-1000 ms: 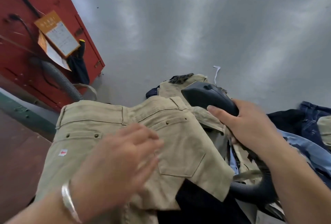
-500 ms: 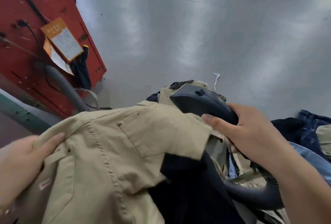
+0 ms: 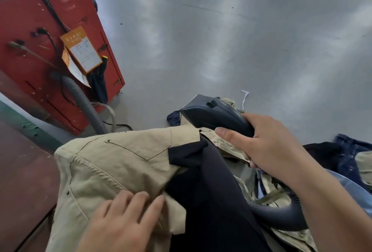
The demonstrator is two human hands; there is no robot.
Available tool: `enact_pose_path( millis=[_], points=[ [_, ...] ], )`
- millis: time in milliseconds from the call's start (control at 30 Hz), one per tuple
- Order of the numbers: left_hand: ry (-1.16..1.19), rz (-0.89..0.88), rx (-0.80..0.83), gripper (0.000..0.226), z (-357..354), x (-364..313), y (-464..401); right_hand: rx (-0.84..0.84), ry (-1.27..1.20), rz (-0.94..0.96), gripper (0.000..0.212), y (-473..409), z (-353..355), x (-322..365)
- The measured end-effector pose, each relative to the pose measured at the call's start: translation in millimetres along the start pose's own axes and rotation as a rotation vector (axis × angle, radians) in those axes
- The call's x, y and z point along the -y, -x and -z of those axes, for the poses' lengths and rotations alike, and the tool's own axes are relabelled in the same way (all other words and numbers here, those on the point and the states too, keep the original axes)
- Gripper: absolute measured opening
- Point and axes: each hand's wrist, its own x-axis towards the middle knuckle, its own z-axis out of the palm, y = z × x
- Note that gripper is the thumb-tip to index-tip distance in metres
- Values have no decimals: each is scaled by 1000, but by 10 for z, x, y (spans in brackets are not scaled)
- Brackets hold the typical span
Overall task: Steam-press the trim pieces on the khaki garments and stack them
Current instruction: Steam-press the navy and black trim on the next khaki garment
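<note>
A khaki garment [image 3: 112, 169] lies draped over a dark padded form [image 3: 209, 195] in front of me, its pocket stitching and rivets facing up. My left hand [image 3: 120, 221] rests flat on its lower part, fingers straight, pressing the cloth near the edge. My right hand [image 3: 267, 147] grips the handle of a dark steam iron [image 3: 211, 114] held above the garment's far right corner. A ribbed hose [image 3: 275, 215] runs from the iron under my right wrist. More khaki pieces [image 3: 227, 145] lie beneath the iron.
A red machine cabinet [image 3: 40, 50] with an orange tag and a grey ribbed hose [image 3: 84, 102] stands at the left. Grey floor [image 3: 221, 40] spreads beyond. Blue denim garments [image 3: 350, 155] are piled at the right. A brown work surface [image 3: 22, 171] lies at the lower left.
The khaki garment was turned and pulled left across the form. My left hand moved from its left edge back onto its lower part. The iron stayed in my right hand.
</note>
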Motion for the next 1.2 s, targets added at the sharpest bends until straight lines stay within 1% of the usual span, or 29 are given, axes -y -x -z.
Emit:
enact_pose_path(
  millis=[33,100,167,233,267,333,367,433,467,500,533,600,633,667,700,733,767,800,833,867,900,933,967,1000,1067,1100,1167,1200],
  points=[
    [13,14,57,64,3,-38,-27,3,4,1,43,9,1,4],
    [-153,-20,68,58,17,-111,-103,10,9,-4,44,20,8,6],
    [-225,-25,100,45,28,-144,-147,17,2,-19,44,24,21,-3],
    [-219,4,211,35,3,-208,-163,16,-13,-29,42,24,27,-9],
    [-175,18,279,32,-2,-249,-166,15,-24,-33,41,28,29,-9],
    [-81,14,331,29,-35,-270,-197,18,-59,-39,41,44,31,-2],
    [-44,4,344,39,-66,-261,-209,22,-75,-41,41,47,34,1],
    [-9,-14,376,68,-94,-246,-226,29,-79,-47,42,46,44,5],
    [-15,-24,360,73,-110,-243,-231,32,-78,-48,41,47,46,8],
    [-3,-26,372,68,-119,-255,-241,31,-81,-47,38,46,48,14],
    [20,-33,375,55,-144,-264,-251,28,-87,-43,34,48,45,20],
    [4,-79,306,24,-230,-299,-281,27,-90,-30,29,60,39,25],
    [15,-82,308,15,-215,-305,-318,31,-88,-25,29,68,37,25],
    [19,-80,317,13,-208,-301,-353,33,-87,-22,29,76,39,22],
    [61,-39,322,17,-149,-283,-419,33,-89,-20,30,79,47,19],
    [161,13,332,23,-72,-282,-492,31,-90,-22,31,80,65,21],
    [348,103,344,24,-13,-298,-562,27,-92,-26,33,76,92,27],
    [606,203,339,23,18,-329,-642,18,-96,-29,34,70,125,35],
    [796,288,306,22,37,-392,-734,5,-103,-29,35,57,168,47],
    [931,361,244,23,47,-478,-826,-8,-109,-27,35,49,219,58],
    [1052,424,214,24,53,-563,-909,-20,-111,-24,34,40,278,71],
    [1137,479,222,24,54,-656,-991,-29,-110,-19,33,36,344,89],
    [1140,484,265,22,64,-748,-1043,-40,-113,-15,33,36,410,105],
    [1074,435,312,21,67,-829,-1063,-55,-122,-15,36,40,470,115],
    [869,238,401,33,90,-941,-1008,-76,-138,-26,43,57,559,109],
    [781,132,362,38,151,-915,-975,-75,-135,-34,45,72,581,92],
    [565,-35,83,35,234,-728,-900,-52,-107,-44,47,110,574,37],
    [487,-53,-59,34,252,-578,-835,-37,-94,-54,46,135,551,9]
  ],
)
